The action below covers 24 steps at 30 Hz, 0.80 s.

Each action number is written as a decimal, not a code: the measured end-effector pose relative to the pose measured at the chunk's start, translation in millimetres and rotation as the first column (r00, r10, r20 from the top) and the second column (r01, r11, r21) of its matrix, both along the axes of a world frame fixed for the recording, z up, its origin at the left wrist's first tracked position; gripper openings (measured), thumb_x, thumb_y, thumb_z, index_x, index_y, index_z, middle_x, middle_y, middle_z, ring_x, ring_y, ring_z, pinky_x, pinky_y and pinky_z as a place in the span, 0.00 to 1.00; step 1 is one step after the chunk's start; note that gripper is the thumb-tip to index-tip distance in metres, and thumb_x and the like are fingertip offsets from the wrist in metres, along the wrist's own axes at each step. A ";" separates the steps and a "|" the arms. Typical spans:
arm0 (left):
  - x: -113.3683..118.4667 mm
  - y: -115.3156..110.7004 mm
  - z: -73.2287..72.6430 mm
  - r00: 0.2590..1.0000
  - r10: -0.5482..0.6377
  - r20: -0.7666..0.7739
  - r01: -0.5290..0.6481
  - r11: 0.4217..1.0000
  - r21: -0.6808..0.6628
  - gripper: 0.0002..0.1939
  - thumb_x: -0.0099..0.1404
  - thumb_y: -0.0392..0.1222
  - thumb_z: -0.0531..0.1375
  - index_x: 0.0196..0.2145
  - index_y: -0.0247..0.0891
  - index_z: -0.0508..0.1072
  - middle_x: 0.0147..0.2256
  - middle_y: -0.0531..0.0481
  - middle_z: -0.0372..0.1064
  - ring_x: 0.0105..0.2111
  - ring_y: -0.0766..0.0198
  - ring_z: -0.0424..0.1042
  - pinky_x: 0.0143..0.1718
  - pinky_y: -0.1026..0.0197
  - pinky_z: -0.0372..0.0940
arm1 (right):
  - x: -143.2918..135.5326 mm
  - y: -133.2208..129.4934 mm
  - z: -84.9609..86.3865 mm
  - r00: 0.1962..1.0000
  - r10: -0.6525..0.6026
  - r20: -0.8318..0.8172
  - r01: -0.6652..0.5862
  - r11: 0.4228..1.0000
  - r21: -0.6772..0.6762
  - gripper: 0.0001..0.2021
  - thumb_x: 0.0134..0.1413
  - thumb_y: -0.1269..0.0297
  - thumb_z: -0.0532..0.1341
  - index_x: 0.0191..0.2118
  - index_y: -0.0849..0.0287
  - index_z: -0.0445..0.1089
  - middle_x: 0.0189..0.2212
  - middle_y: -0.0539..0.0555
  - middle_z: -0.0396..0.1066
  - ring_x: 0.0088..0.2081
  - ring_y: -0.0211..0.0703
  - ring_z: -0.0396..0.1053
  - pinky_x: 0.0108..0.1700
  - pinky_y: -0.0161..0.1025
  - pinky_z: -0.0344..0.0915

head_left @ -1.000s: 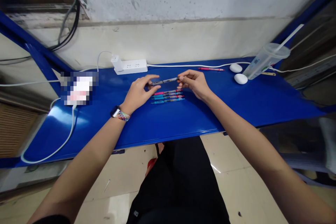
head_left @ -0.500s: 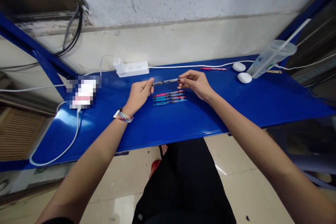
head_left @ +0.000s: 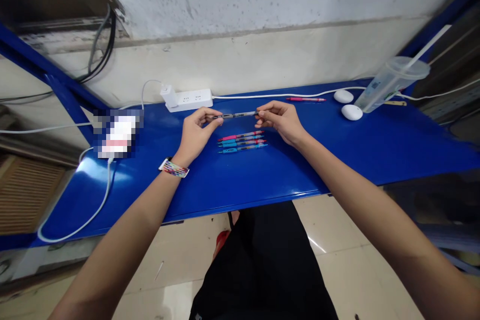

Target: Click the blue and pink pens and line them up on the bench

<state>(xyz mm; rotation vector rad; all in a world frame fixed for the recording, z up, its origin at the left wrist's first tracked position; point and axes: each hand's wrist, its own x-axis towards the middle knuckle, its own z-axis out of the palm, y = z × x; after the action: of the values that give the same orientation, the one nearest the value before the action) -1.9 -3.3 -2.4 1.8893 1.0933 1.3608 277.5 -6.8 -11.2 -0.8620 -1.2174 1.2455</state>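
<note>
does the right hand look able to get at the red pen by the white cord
Likely yes: the red pen lies close to the right hand, with nothing visible blocking the way. That hand pinches one end of a dark-gripped pen, though, so it would probably need to let go first.

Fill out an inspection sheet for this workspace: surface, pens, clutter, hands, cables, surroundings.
Surface: glossy blue tabletop, glare at the left.
Pens: clear-and-dark pen between the hands; four pens in a row nearer the person; red pen by the wall.
Clutter: two white rounded objects beside a clear cup; pixelated item at left.
Hands: right hand pinches one pen end; left hand at the other, grip unclear.
Cables: white cable from power strip; another loop at left.
Surroundings: marked wall, tiled floor; co-workers: nothing seen.
</note>
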 end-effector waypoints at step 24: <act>-11.2 14.8 -14.0 0.986 0.092 0.137 -0.094 0.996 0.009 0.10 0.67 0.40 0.72 0.47 0.41 0.86 0.45 0.45 0.86 0.47 0.56 0.85 0.55 0.51 0.81 | 10.6 9.5 6.9 0.975 -0.164 -0.147 0.146 0.981 -0.124 0.05 0.48 0.65 0.73 0.32 0.56 0.79 0.26 0.50 0.74 0.28 0.37 0.70 0.32 0.38 0.77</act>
<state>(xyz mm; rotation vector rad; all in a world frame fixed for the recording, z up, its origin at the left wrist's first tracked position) -13.1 11.6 -16.4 1.7465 1.1170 1.5306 288.1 2.7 -4.4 -0.9060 -0.9440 1.2387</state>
